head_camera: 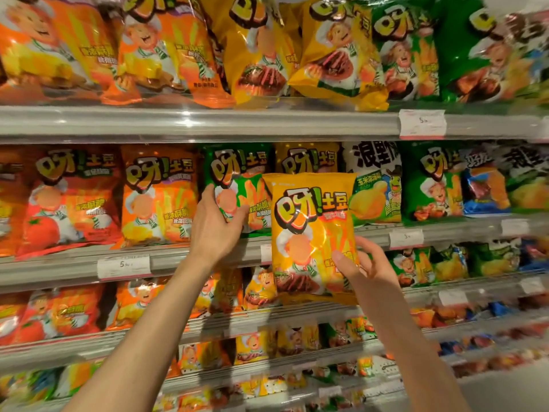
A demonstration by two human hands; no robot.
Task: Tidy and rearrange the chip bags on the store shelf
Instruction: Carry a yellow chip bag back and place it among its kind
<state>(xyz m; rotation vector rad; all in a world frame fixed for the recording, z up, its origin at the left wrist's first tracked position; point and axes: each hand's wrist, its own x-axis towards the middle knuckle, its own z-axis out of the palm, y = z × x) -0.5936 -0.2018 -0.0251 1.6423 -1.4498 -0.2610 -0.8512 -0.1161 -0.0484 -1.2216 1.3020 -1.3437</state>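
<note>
My right hand (pixel 361 261) grips a yellow chip bag (pixel 312 233) by its lower right edge and holds it upright in front of the middle shelf. My left hand (pixel 215 223) reaches to a green chip bag (pixel 240 188) standing on that shelf, thumb on its front and fingers around its left edge. Behind the held bag another yellow bag (pixel 307 159) stands on the shelf, mostly hidden.
Orange bags (pixel 159 197) and a red tomato bag (pixel 69 200) stand to the left, a white and blue bag (pixel 375 185) and green bags (pixel 432 182) to the right. The shelf rail (pixel 59 270) carries price tags. More bags fill the shelves above and below.
</note>
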